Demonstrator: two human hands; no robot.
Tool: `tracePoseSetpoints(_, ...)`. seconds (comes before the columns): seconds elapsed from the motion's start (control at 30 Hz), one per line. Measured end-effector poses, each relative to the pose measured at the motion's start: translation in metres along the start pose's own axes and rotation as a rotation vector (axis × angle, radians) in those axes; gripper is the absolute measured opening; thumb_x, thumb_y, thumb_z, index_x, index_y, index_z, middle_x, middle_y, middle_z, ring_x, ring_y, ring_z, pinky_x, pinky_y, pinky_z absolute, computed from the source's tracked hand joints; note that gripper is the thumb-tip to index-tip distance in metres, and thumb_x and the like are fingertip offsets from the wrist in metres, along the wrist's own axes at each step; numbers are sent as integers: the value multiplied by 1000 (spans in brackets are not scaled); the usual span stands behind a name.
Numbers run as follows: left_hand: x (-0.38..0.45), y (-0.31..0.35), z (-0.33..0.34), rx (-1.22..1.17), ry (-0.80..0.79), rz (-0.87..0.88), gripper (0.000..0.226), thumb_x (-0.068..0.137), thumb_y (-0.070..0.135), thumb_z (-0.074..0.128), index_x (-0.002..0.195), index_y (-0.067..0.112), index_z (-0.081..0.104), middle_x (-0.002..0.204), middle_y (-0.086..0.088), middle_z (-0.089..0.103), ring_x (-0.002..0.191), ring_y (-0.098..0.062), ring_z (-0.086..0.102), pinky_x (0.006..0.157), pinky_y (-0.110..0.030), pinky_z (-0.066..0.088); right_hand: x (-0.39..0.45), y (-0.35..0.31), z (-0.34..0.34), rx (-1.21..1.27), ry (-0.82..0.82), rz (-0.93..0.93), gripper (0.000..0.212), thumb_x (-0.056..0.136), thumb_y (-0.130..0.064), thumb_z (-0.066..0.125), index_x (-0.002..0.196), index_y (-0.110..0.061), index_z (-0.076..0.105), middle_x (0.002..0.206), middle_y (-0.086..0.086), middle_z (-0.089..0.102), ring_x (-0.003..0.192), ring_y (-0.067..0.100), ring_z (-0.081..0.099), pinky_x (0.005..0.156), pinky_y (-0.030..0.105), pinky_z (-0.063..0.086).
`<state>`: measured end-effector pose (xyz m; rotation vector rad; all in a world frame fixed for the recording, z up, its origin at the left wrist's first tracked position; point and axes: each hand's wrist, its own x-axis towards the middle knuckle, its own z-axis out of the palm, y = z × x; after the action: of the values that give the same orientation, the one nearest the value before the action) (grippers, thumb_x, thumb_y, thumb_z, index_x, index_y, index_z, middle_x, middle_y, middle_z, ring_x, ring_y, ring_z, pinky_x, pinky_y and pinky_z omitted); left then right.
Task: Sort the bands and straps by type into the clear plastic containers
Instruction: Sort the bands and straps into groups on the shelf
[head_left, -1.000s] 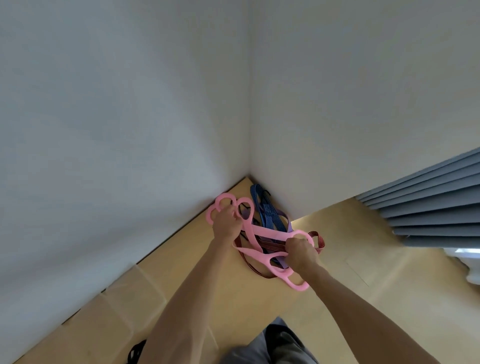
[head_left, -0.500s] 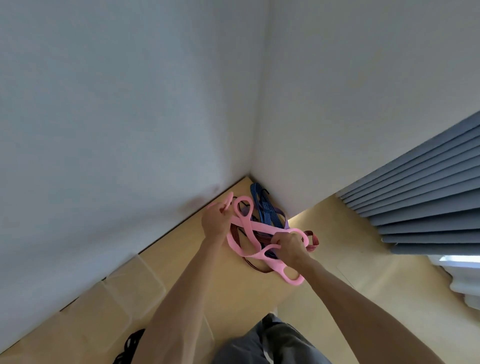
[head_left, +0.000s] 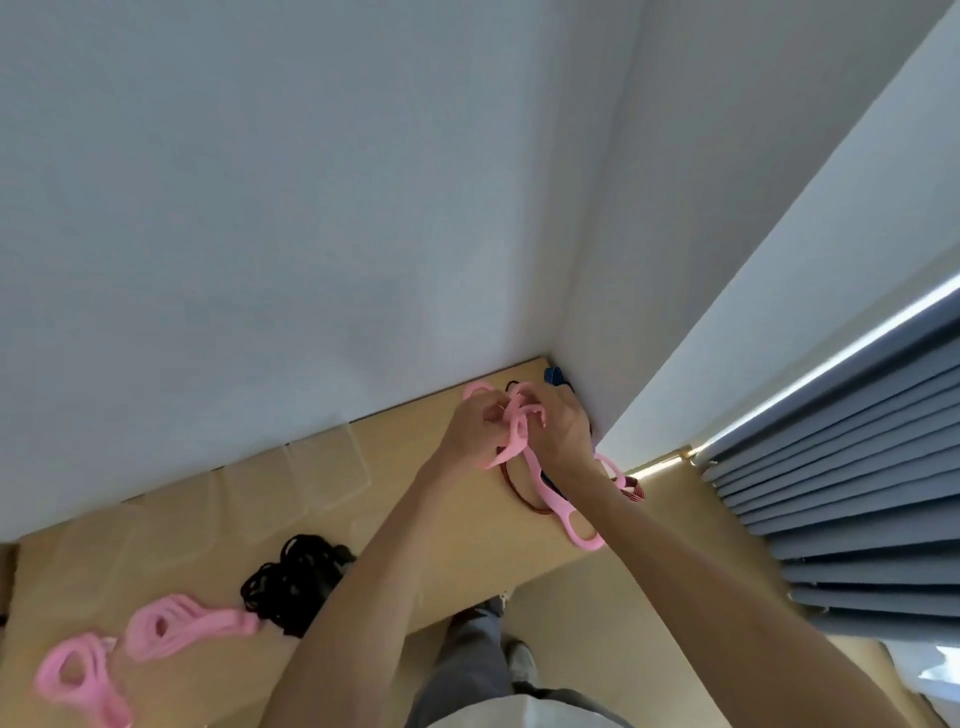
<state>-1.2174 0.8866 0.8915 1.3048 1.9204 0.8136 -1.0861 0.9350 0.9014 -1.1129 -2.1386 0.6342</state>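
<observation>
Both hands on the pink band in the table's far corner.

The left hand (head_left: 475, 428) and right hand (head_left: 558, 431), close together, each curl fingers round the pink looped band (head_left: 519, 436), its tail trailing down to the table (head_left: 415, 467) edge. Red strap (head_left: 514, 483) and blue strap (head_left: 555, 375) lie beneath. Clear containers (head_left: 327, 467) stand along the wall; black bands (head_left: 296, 577) and more pink bands (head_left: 176, 623) lie nearer left.

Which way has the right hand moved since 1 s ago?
Yes: the right hand moved toward the wall corner, closing on the left hand; both grip the pink strap.
</observation>
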Motion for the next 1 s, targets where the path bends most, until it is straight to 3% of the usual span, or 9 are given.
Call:
tracePoseSetpoints(0.1, -43, 2, -6, -190, 2, -69, 20, 80, -7, 62, 82, 13, 62, 94, -1, 72, 73, -17, 66, 61, -31, 50, -23, -22, -7, 43, 20, -25, 22, 76, 14, 62, 90, 0, 71, 83, 12, 66, 79, 25, 59, 61, 9, 35)
tracePoseSetpoints(0.2, -85, 5, -10, -383, 45, -141, 28, 81, -4, 67, 86, 24, 64, 71, 10, 73, 63, -7, 68, 55, -16, 46, -46, -40, -12, 99, -24, -132, 28, 73, 19, 60, 92, 2, 70, 87, 17, 66, 84, 34, 60, 67, 35, 51)
tracePoseSetpoints(0.27, -108, 4, -11, -445, 103, -162, 27, 81, -5, 65, 86, 21, 65, 70, 6, 73, 65, -11, 69, 56, -23, 49, -59, -51, -11, 130, -49, -147, 24, 77, 9, 61, 99, 2, 69, 92, 16, 66, 88, 32, 57, 69, 45, 52)
tracePoseSetpoints(0.37, -136, -4, -17, -632, 245, -254, 15, 82, -5, 64, 91, 8, 63, 78, -8, 74, 76, -25, 74, 68, -42, 61, -74, -63, -9, 230, -141, 92, 37, 85, -25, 55, 119, -12, 60, 110, 6, 64, 99, 25, 58, 78, 41, 52)
tracePoseSetpoints(0.47, -158, -15, -31, -814, 365, -302, 15, 83, 0, 70, 94, 4, 61, 86, -11, 73, 86, -29, 75, 73, -47, 62, -85, -71, -4, 500, -532, 368, 43, 86, -48, 59, 117, -19, 62, 105, -2, 68, 99, 20, 64, 91, 44, 53)
tracePoseSetpoints(0.53, -171, -24, -46, -914, 442, -326, 15, 82, -2, 70, 89, 7, 60, 88, -12, 71, 87, -29, 74, 73, -46, 61, -96, -79, 5, 546, -745, 400, 28, 87, -40, 67, 106, -19, 70, 103, 2, 72, 100, 21, 66, 93, 38, 52)
tracePoseSetpoints(0.63, -188, -43, -67, -944, 541, -371, 18, 80, -4, 71, 87, 9, 62, 91, -12, 70, 89, -27, 74, 75, -45, 61, -111, -101, 21, 526, -813, 369, 14, 88, -16, 68, 101, -15, 73, 96, 2, 74, 94, 23, 67, 77, 30, 49)
tracePoseSetpoints(0.87, -238, -116, -119, -950, 696, -578, 19, 80, -3, 64, 97, 6, 68, 92, -16, 68, 84, -24, 67, 77, -34, 61, -124, -174, 87, 322, -905, 241, 26, 88, -13, 66, 113, -13, 71, 97, 3, 73, 92, 22, 69, 81, 34, 55)
tracePoseSetpoints(1.0, -274, -172, -155, -914, 715, -724, 19, 80, -5, 60, 96, 5, 67, 85, -15, 67, 76, -26, 64, 75, -36, 58, -143, -218, 141, 227, -969, 178, 24, 84, -15, 67, 107, -17, 73, 92, -2, 72, 80, 15, 67, 65, 22, 51)
